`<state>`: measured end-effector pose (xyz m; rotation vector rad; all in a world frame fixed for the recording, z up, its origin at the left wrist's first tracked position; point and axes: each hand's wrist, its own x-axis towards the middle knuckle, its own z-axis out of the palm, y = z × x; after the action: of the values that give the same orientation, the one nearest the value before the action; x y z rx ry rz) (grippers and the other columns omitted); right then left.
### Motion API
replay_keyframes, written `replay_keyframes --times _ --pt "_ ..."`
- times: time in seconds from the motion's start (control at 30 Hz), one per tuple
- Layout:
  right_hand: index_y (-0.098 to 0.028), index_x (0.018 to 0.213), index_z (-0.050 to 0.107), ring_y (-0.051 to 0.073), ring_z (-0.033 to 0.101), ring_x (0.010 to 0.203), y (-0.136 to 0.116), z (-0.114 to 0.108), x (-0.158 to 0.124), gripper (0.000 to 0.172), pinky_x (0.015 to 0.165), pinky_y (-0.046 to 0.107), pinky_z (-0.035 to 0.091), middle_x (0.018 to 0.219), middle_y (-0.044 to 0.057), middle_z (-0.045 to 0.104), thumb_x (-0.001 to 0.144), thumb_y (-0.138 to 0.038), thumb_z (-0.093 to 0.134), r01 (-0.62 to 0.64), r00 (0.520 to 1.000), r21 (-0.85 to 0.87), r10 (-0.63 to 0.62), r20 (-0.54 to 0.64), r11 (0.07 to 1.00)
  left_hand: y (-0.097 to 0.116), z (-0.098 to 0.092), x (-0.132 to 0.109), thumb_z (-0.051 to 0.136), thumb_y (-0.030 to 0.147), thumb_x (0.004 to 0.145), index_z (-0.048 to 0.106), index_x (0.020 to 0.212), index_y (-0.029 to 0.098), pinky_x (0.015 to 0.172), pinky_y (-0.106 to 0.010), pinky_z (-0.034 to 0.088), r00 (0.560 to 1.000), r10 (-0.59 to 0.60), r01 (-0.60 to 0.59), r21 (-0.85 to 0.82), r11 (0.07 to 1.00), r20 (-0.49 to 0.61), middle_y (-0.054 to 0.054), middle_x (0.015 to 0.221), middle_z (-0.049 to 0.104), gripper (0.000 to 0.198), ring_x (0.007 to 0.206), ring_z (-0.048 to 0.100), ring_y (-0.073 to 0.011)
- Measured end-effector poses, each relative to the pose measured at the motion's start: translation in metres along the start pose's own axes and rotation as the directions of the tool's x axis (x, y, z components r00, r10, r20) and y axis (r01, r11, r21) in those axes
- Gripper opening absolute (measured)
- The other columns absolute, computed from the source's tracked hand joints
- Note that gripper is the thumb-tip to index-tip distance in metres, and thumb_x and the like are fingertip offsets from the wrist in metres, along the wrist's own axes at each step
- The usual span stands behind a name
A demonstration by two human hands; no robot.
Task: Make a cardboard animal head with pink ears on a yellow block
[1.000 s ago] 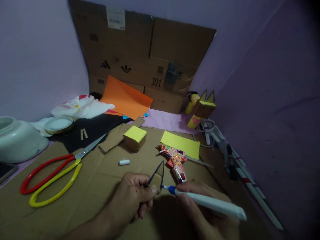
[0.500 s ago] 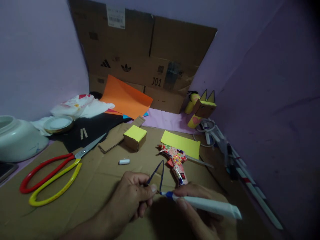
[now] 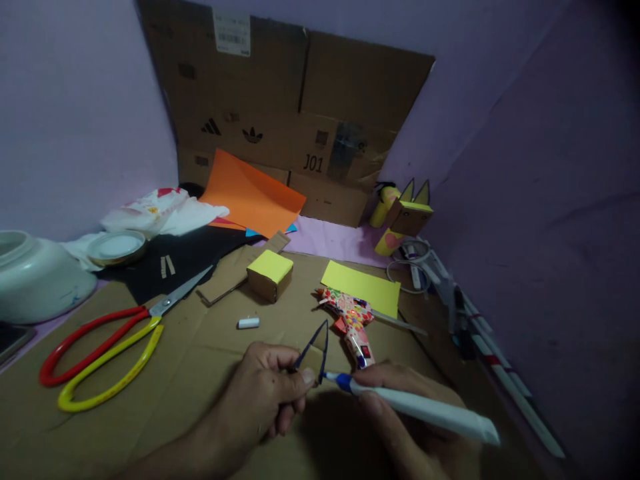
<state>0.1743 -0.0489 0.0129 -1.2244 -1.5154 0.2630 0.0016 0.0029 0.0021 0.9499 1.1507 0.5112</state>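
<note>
Pinched between the thumb and fingers of my left hand (image 3: 273,390) is a small pointed cardboard piece (image 3: 317,350) with dark blue lines along its edges. My right hand (image 3: 405,413) grips a white marker (image 3: 435,408) with a blue collar. Its tip is at the lower right edge of the cardboard piece; whether it touches I cannot tell. Just beyond my hands lie a white marker cap (image 3: 249,323) and a flower-patterned glue gun (image 3: 353,320). Farther back sits a small cardboard box (image 3: 270,277) with a yellow top.
Red-and-yellow-handled scissors (image 3: 115,347) lie at left, near a white jar (image 3: 43,280) and its lid (image 3: 117,248). Yellow paper (image 3: 363,287) lies behind the glue gun. Orange paper (image 3: 253,193) leans at the back. An eared cardboard figure (image 3: 407,217) stands back right.
The marker in my right hand has moved slightly up and to the right along the cardboard piece's edge. My left hand stays in place.
</note>
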Motion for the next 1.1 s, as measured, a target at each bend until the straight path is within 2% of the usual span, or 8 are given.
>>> replay_keyframes --times 0.17,0.23,0.37,0.53,0.73,0.83,0.97,1.1 --pt "-0.024 0.075 0.075 0.017 0.069 0.048 -0.002 0.000 0.003 0.009 0.042 0.022 0.055 0.061 0.003 0.074 0.079 -0.023 0.067 0.002 0.989 0.042 -0.008 0.147 0.999 0.000 0.000 0.000 0.065 0.049 0.055 0.049 0.043 0.020 0.026 -0.017 0.015 1.000 -0.014 0.014 -0.007 1.000 -0.019 0.006 0.025 0.038 0.035 0.023 0.028 -0.0047" --pt "-0.024 0.073 0.074 0.017 0.067 0.046 -0.004 0.002 0.003 0.012 0.040 0.023 0.053 0.060 0.003 0.073 0.081 -0.026 0.066 -0.034 0.992 0.070 0.025 0.124 0.997 0.001 0.000 0.000 0.065 0.050 0.056 0.050 0.043 0.020 0.026 -0.017 0.015 1.000 -0.015 0.015 -0.004 1.000 -0.011 0.006 0.025 0.039 0.036 0.023 0.028 -0.0047" --pt "-0.025 0.078 0.076 0.021 0.073 0.061 -0.001 0.001 0.001 0.005 0.051 0.024 0.058 0.070 0.005 0.076 0.075 -0.024 0.072 -0.052 0.999 0.023 0.052 0.004 0.998 0.000 0.000 0.000 0.065 0.050 0.056 0.049 0.044 0.020 0.026 -0.017 0.014 1.000 -0.009 0.009 0.002 1.000 -0.015 0.006 0.025 0.038 0.037 0.023 0.028 -0.0046" --pt "-0.023 0.079 0.077 0.021 0.073 0.060 0.007 -0.004 -0.003 0.006 0.051 0.024 0.060 0.069 0.006 0.076 0.075 -0.023 0.073 -0.022 0.994 -0.031 0.025 0.106 0.999 0.000 0.000 0.001 0.064 0.048 0.056 0.050 0.044 0.020 0.026 -0.017 0.014 1.000 -0.002 0.002 0.007 1.000 0.000 0.006 0.026 0.039 0.034 0.022 0.027 -0.0046" --pt "-0.025 0.079 0.077 0.021 0.072 0.064 0.001 0.002 -0.004 0.007 0.053 0.024 0.058 0.072 0.005 0.076 0.074 -0.023 0.073 -0.099 0.994 0.061 0.101 -0.028 0.993 0.000 0.000 0.001 0.063 0.048 0.058 0.049 0.044 0.020 0.026 -0.017 0.014 1.000 0.001 -0.001 0.014 1.000 -0.002 0.006 0.026 0.039 0.034 0.022 0.026 -0.0041" --pt "-0.026 0.077 0.077 0.019 0.070 0.058 -0.003 0.005 -0.003 0.006 0.048 0.022 0.055 0.069 0.004 0.075 0.074 -0.023 0.073 -0.116 0.993 0.077 0.117 -0.008 0.990 0.000 0.000 0.000 0.063 0.048 0.058 0.050 0.045 0.020 0.027 -0.017 0.015 1.000 0.003 -0.003 0.014 1.000 -0.004 0.006 0.026 0.039 0.034 0.023 0.027 -0.0041" --pt "-0.027 0.074 0.076 0.018 0.068 0.052 -0.004 0.003 -0.002 0.006 0.041 0.023 0.052 0.063 0.002 0.074 0.077 -0.027 0.070 -0.084 0.994 0.106 0.075 0.083 0.991 -0.001 -0.001 0.000 0.064 0.049 0.058 0.050 0.044 0.020 0.027 -0.018 0.015 1.000 -0.002 0.002 0.019 1.000 -0.002 0.006 0.026 0.039 0.035 0.023 0.028 -0.0047" --pt "-0.027 0.075 0.077 0.020 0.071 0.057 -0.006 0.003 -0.002 0.003 0.046 0.024 0.056 0.068 0.004 0.075 0.073 -0.026 0.074 -0.076 0.997 0.023 0.076 -0.014 0.997 -0.001 -0.001 0.002 0.065 0.050 0.056 0.049 0.043 0.020 0.026 -0.018 0.013 1.000 0.010 -0.010 0.010 1.000 0.001 0.006 0.026 0.038 0.037 0.023 0.028 -0.0054"
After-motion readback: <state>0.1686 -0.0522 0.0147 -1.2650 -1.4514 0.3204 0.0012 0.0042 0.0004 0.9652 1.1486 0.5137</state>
